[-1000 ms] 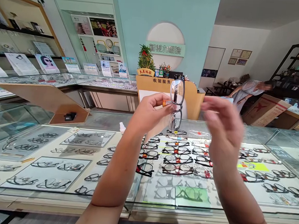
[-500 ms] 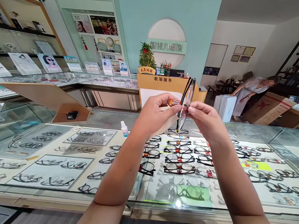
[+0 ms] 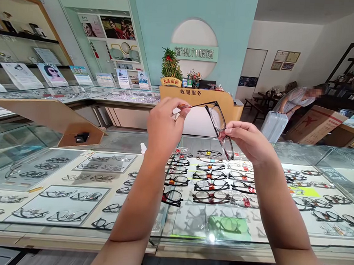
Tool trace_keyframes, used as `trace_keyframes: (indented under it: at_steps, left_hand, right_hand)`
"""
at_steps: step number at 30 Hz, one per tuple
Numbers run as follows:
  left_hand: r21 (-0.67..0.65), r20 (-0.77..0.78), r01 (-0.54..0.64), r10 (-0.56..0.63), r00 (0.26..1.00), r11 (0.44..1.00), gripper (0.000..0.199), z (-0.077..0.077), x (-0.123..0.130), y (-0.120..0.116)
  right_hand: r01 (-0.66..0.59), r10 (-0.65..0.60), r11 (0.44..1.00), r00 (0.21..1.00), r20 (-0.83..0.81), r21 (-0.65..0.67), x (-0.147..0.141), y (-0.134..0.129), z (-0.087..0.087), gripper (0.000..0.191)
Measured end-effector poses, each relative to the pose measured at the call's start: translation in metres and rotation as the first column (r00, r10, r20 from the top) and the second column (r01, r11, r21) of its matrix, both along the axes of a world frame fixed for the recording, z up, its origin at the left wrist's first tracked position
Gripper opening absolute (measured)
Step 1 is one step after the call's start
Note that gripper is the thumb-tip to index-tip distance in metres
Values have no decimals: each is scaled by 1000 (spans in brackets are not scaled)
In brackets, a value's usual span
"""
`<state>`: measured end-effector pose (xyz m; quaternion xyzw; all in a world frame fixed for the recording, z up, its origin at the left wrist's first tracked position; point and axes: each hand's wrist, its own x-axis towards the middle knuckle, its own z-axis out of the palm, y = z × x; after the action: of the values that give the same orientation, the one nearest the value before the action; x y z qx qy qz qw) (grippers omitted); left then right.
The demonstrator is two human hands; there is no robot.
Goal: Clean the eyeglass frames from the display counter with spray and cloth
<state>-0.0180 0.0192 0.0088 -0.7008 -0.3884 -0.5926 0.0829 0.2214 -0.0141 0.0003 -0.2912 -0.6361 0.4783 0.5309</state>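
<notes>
Above the glass counter, a pair of dark-framed eyeglasses point(image 3: 217, 117) is held up between both hands, its front tilted. My left hand point(image 3: 166, 121) is closed on the end of one outstretched temple arm. A small orange-red piece and something whitish show at its fingertips; I cannot make out what they are. My right hand point(image 3: 250, 141) pinches the frame near the bridge, between the two lenses. Below the hands, rows of eyeglasses point(image 3: 212, 186), several with red or orange tags, lie in the lit display case. A white-capped bottle point(image 3: 143, 148) is partly covered by my left forearm.
The glass display counter point(image 3: 95, 233) runs across the front. A slanted wooden board point(image 3: 43, 112) stands at left. Behind are a cashier desk point(image 3: 228, 102) and a plant point(image 3: 171, 66). At right a person point(image 3: 299, 97) bends over a silver suitcase point(image 3: 274, 126) beside a cardboard box point(image 3: 318, 125).
My left hand has moved left and up, drawing the temple arm out sideways. The eyeglasses have turned from edge-on to show their lenses. The suitcase at right has shifted rightward.
</notes>
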Motion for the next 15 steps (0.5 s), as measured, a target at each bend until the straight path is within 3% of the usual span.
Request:
trace_keyframes:
  at_steps: [3,9,11,13,15]
  left_hand:
    - [22,-21,-28,28,999,999,5,-1,0,3]
    - [56,63,-101,98,993,993,15,-2,4,-3]
    - [61,25,-45,43,999,997,11,-2,7,-9]
    - [43,-124,91,-85,989,995,10,-2,11,-15]
    - [6,-302,218,-206,931,976,18,-2,17,-20]
  right_hand:
    - [-37,38,999,999,13,-28,2,0,1,17]
    - [-60,54,997,990,-127,-47,10,0,1,16]
    - [-74,67,996,986,-150,-44,14,-1,2,17]
    - [-95,86,994,982,-167,-50,15,-2,4,16]
    - [-106,92,992,977,-194,-63,16,-3,5,15]
